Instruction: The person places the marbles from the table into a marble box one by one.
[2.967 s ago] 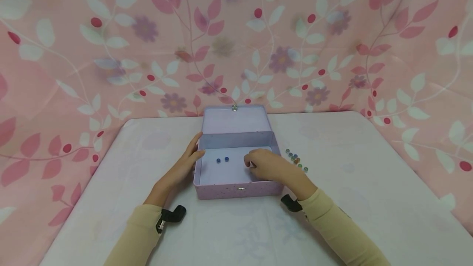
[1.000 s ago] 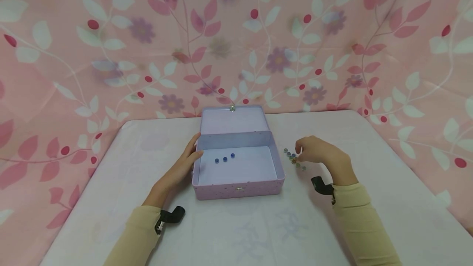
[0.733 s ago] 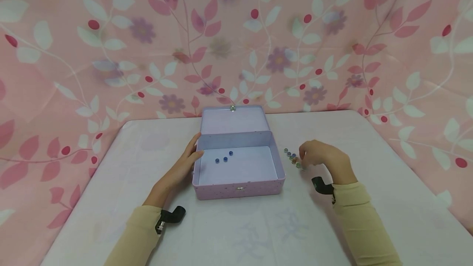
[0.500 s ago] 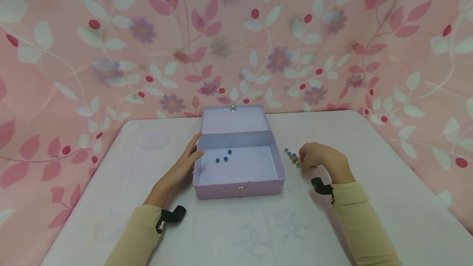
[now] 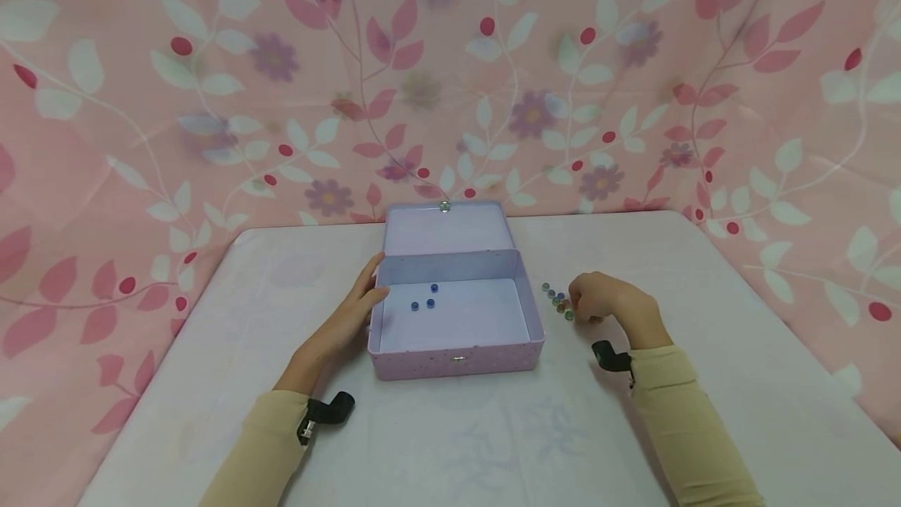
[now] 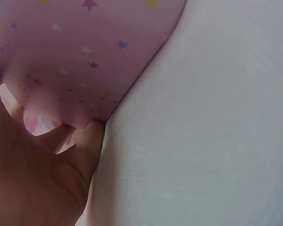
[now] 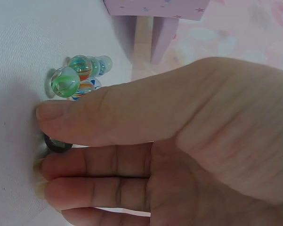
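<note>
A lilac tin box [image 5: 457,364] stands with its lid [image 5: 450,229] raised; three blue marbles [image 5: 434,288] lie toward the left of its floor. My left hand [image 5: 349,311] rests against the box's left side, fingers extended and one digit at the rim. In the left wrist view its fingertips touch the star-patterned wall [image 6: 84,52]. Right of the box my right hand [image 5: 605,300] is down at the table, at the near end of a short row of glass marbles [image 5: 552,294]. Its thumb and fingers pinch a dark green marble [image 7: 58,143], partly hidden by the thumb.
Several clear marbles with coloured swirls, one of them a green-swirled marble [image 7: 65,82], lie close to the right thumb. A white cloth covers the table [image 5: 450,444], and a pink floral curtain [image 5: 450,77] hangs behind it.
My right hand has left the box and come down at the row's near marble. A third blue marble appeared in the box and rolled left and back. The left hand stayed put.
</note>
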`<move>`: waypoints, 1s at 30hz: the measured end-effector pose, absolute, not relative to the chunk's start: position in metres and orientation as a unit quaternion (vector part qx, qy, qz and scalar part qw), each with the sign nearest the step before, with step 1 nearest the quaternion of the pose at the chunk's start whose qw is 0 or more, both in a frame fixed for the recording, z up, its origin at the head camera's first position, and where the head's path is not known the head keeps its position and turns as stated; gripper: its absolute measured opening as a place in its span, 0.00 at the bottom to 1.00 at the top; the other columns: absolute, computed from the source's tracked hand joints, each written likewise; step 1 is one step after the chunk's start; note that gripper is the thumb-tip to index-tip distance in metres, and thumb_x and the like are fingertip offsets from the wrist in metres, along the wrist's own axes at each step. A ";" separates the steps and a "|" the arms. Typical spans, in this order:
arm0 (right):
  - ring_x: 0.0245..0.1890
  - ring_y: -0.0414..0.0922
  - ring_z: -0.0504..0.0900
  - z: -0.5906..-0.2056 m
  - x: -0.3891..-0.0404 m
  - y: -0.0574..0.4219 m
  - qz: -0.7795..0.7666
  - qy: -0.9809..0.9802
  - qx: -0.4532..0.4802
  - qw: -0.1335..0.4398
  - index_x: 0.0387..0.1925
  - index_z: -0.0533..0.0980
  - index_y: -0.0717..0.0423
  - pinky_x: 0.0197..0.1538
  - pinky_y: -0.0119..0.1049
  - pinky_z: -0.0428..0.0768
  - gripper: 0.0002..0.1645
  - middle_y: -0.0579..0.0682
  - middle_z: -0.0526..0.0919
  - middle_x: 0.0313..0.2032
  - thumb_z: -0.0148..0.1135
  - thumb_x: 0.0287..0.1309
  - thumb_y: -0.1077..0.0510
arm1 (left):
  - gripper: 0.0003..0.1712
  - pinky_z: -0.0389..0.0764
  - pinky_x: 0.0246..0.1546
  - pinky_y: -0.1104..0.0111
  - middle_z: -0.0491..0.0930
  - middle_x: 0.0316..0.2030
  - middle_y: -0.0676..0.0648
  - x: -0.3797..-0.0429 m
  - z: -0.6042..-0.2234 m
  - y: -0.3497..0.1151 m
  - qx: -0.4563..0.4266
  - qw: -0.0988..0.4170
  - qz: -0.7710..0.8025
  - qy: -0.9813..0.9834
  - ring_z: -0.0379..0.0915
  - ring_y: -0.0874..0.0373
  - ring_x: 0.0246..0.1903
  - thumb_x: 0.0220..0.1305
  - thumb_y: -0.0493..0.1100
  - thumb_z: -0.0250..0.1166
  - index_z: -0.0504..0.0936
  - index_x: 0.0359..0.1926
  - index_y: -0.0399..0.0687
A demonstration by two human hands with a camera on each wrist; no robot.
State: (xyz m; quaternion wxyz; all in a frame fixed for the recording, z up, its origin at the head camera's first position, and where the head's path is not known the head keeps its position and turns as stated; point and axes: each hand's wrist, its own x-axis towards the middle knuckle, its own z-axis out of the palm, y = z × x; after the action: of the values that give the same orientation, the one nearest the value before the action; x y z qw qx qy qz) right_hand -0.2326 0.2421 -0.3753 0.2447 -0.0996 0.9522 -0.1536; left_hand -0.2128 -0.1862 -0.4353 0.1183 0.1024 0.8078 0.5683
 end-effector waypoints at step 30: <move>0.32 0.48 0.75 -0.362 -0.233 0.243 -0.127 0.971 -0.157 0.127 0.34 0.81 0.60 0.33 0.37 0.75 0.07 0.54 0.82 0.33 0.60 0.51 0.67 | 0.36 0.46 0.69 0.30 0.35 0.80 0.50 -0.212 -0.434 -0.186 0.105 0.116 0.566 0.809 0.31 0.43 0.79 0.74 0.63 0.46 0.37 0.74 0.89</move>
State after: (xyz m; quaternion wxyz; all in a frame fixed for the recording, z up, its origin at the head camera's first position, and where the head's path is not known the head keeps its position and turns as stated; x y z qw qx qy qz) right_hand -0.2335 0.2430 -0.3624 0.1265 -0.1566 0.9712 -0.1274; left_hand -0.2122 -0.1862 -0.4341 0.1162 0.1049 0.8093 0.5662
